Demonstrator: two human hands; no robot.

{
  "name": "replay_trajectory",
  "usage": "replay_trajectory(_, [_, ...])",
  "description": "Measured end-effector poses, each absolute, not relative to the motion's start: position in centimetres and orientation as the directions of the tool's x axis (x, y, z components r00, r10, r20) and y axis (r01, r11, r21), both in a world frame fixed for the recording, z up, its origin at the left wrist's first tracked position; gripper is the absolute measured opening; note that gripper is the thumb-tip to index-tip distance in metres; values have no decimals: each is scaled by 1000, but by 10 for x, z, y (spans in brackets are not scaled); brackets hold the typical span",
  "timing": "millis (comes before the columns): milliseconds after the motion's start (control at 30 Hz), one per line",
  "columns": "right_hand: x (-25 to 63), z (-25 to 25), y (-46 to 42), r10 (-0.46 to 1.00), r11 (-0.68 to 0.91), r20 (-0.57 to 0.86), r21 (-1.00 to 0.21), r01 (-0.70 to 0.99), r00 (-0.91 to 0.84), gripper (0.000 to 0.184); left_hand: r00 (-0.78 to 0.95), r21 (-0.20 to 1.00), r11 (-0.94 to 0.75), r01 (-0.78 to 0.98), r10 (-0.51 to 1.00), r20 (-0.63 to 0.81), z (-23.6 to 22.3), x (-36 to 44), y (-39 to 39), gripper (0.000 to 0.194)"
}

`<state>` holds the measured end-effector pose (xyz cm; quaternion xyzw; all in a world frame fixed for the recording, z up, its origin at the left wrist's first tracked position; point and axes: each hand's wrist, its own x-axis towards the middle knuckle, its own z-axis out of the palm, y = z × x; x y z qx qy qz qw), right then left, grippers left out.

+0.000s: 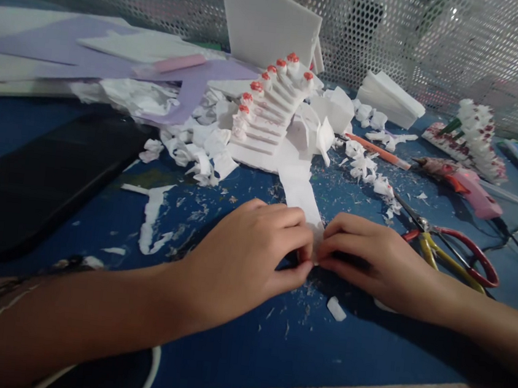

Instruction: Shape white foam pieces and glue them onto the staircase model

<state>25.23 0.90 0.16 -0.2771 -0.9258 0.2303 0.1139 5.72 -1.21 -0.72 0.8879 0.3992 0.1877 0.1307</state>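
Both my hands meet at the near end of a white paper strip (300, 189) that lies on the blue mat (234, 339). My left hand (245, 257) pinches the strip's end with thumb and fingers closed. From the other side, my right hand (367, 258) pinches the same end. The strip runs back to a white foam staircase model (267, 118) with small red-topped posts along its steps.
Red-and-yellow scissors (454, 248) lie just right of my right hand. A pink glue gun (466, 182), an orange pen (377, 151), white foam scraps, lilac sheets (89, 46), a black tablet (43, 174) at left and a mesh screen behind surround the work.
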Motion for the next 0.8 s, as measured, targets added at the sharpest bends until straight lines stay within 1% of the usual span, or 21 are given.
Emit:
replay_trajectory(67, [251,3,8,583,725,56,-485,489,-810,16,611,374,-647,664,759,227,-7,58,-12,7])
replay_trajectory(167, [249,3,7,600,720,65,-479,502,-798,15,642,319,-689,651,724,253,-6,57,-12,5])
replay_trajectory(267, [248,2,7,612,718,77,-470,513,-787,12,710,214,-764,608,644,284,-4,53,-12,15])
replay_trajectory(367, [248,1,8,630,704,73,-474,529,-773,9,782,90,-822,562,564,265,-1,50,-13,28])
replay_trajectory(433, [247,1,9,642,690,72,-489,534,-764,9,811,38,-843,536,527,255,0,49,-13,31])
replay_trajectory(567, [245,2,9,657,676,80,-502,539,-749,5,840,20,-869,494,483,245,0,47,-15,27])
replay_trajectory(667, [245,4,8,643,683,83,-511,521,-761,3,860,-53,-889,455,423,286,-1,45,-15,26])
replay_trajectory(733, [246,6,8,626,687,69,-520,507,-777,6,869,-112,-897,427,373,324,-1,43,-15,26])
replay_trajectory(800, [249,6,9,607,691,54,-528,493,-793,10,858,-107,-895,434,374,352,0,43,-14,26])
